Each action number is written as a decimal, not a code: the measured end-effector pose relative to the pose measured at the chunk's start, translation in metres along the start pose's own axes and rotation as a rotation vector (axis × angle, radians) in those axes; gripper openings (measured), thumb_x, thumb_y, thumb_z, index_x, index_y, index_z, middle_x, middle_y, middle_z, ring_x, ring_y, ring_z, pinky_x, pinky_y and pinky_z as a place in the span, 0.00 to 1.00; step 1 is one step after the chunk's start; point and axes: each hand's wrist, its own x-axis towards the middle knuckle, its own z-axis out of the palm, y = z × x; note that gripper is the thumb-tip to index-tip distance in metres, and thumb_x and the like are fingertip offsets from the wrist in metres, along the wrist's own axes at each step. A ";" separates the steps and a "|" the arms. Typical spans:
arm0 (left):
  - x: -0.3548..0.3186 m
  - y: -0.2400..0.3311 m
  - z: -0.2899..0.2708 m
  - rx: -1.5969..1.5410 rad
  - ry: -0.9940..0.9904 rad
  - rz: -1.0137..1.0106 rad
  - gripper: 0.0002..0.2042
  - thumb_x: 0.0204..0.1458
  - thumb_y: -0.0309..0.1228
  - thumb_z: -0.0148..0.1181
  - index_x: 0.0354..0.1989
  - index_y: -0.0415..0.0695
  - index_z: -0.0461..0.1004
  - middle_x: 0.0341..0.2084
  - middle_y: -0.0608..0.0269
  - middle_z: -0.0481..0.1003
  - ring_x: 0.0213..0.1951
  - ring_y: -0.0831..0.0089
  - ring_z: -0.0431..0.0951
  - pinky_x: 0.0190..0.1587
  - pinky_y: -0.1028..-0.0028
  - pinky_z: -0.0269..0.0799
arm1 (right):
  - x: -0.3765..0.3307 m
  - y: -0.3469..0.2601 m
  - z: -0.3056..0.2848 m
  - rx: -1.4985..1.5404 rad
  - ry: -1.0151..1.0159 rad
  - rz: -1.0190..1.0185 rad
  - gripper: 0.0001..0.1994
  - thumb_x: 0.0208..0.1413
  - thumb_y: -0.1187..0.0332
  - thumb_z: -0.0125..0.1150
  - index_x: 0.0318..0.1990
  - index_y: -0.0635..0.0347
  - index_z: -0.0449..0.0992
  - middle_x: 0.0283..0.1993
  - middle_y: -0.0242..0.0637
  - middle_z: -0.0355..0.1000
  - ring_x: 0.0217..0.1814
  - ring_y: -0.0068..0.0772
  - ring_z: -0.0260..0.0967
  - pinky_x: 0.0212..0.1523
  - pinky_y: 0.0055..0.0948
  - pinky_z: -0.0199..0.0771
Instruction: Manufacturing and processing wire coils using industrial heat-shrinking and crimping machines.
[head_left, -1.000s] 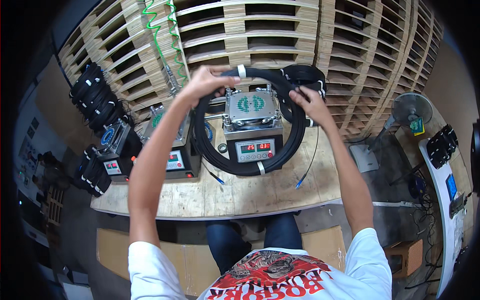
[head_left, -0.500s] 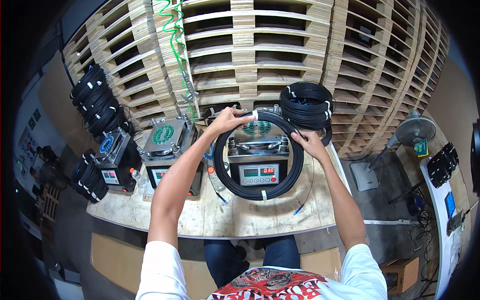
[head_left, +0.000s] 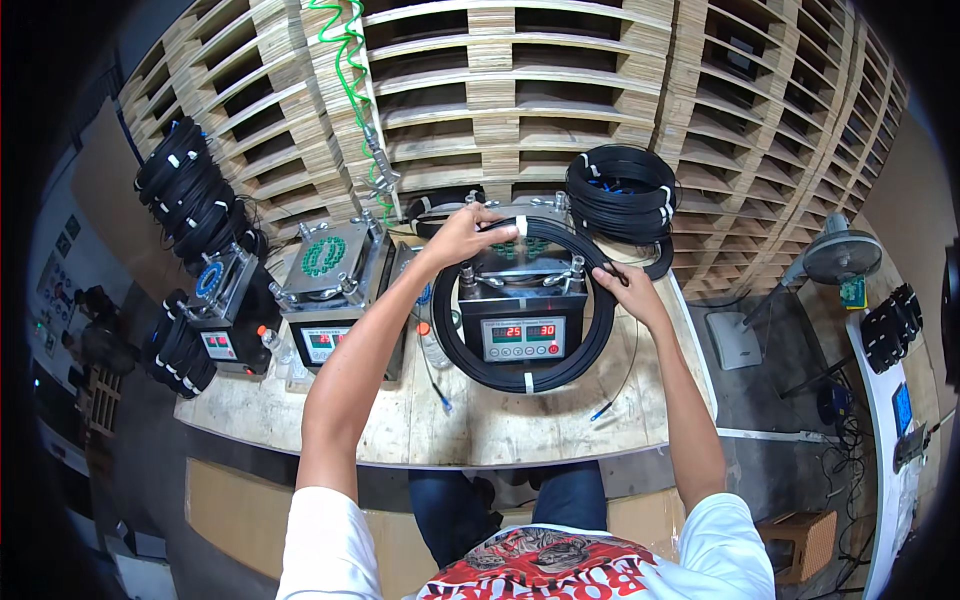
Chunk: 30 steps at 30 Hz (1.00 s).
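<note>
Both my hands hold up a coil of black cable [head_left: 462,358] in front of a metal-topped machine with a lit red and green display [head_left: 522,341]. My left hand [head_left: 466,236] is closed on the coil's upper left, beside a white tie [head_left: 521,226]. On the upper right side, my right hand [head_left: 628,288] pinches the coil between thumb and fingers. A second white tie [head_left: 529,382] wraps its bottom. Two loose cable ends with blue tips hang down, one [head_left: 445,403] at the lower left and the other [head_left: 600,411] at the lower right, near the wooden tabletop.
Two similar machines [head_left: 335,270] [head_left: 222,310] stand to the left, with clear bottles [head_left: 268,338] between them. Stacked black coils [head_left: 622,195] stand behind my right hand, more [head_left: 190,195] at far left. Wooden pallets [head_left: 490,90] rise behind; a fan [head_left: 840,258] stands right.
The coil stays in both hands, its ring now slightly tilted. The bench and machines have shifted a little in view. The middle machine's display shows different lit digits.
</note>
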 end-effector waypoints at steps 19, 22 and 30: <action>-0.201 0.018 0.049 -0.923 0.162 -0.277 0.09 0.67 0.28 0.51 0.51 0.40 0.68 0.34 0.58 0.78 0.35 0.72 0.81 0.41 0.73 0.78 | -0.122 -0.082 0.001 0.154 -0.287 0.035 0.12 0.63 0.77 0.53 0.50 0.66 0.80 0.43 0.39 0.81 0.42 0.26 0.79 0.44 0.24 0.77; -0.194 0.036 0.067 -1.038 0.175 -0.229 0.06 0.66 0.29 0.53 0.47 0.41 0.67 0.37 0.56 0.79 0.39 0.70 0.82 0.45 0.72 0.78 | -0.119 -0.097 0.010 0.171 -0.397 -0.076 0.13 0.60 0.76 0.58 0.52 0.63 0.79 0.44 0.40 0.81 0.43 0.26 0.78 0.46 0.27 0.78; -0.177 0.059 0.073 -1.192 -0.037 -0.247 0.08 0.67 0.31 0.53 0.48 0.44 0.65 0.41 0.53 0.79 0.43 0.68 0.81 0.47 0.71 0.76 | -0.123 -0.106 0.029 0.350 -0.416 -0.067 0.15 0.57 0.74 0.66 0.52 0.61 0.80 0.47 0.36 0.81 0.38 0.24 0.77 0.40 0.25 0.77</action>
